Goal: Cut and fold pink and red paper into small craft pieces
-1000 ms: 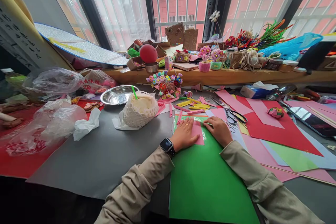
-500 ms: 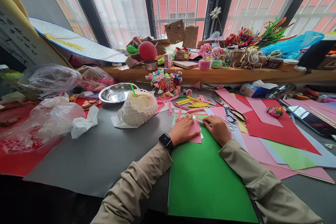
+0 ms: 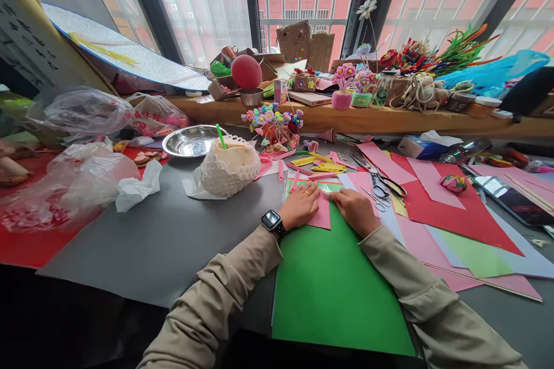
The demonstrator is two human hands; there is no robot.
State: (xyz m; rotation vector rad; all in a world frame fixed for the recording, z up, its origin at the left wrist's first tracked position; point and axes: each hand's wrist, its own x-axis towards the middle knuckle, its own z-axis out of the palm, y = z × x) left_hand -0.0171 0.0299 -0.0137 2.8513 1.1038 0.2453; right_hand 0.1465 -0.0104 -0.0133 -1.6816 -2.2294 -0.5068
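Note:
My left hand (image 3: 300, 206), with a smartwatch (image 3: 271, 219) on its wrist, lies flat with fingers stretched out on a small pink sheet of paper (image 3: 322, 218). That sheet rests on the upper part of a large green sheet (image 3: 340, 294). At the right edge of the pink paper, my right hand (image 3: 357, 209) is closed in a pinch, its fingertips low over the surface. What they hold, if anything, is too small to make out. Folded pink and yellow paper strips (image 3: 325, 167) lie just beyond both hands. Two pairs of scissors (image 3: 381, 190) lie beyond my right hand.
A coconut in white foam netting (image 3: 229, 167) and a metal plate (image 3: 190, 141) stand left. Coloured paper (image 3: 467, 213) and a phone (image 3: 513, 199) lie right. Crafted flowers (image 3: 274, 124) stand before the cluttered sill (image 3: 372, 121). What looks like another person's hand (image 3: 12, 167) shows far left.
My left fingers have drawn closer together on the pink paper. My right hand has shifted slightly, still at the paper's right edge. The view has tilted a little, and the far-left hand shows more.

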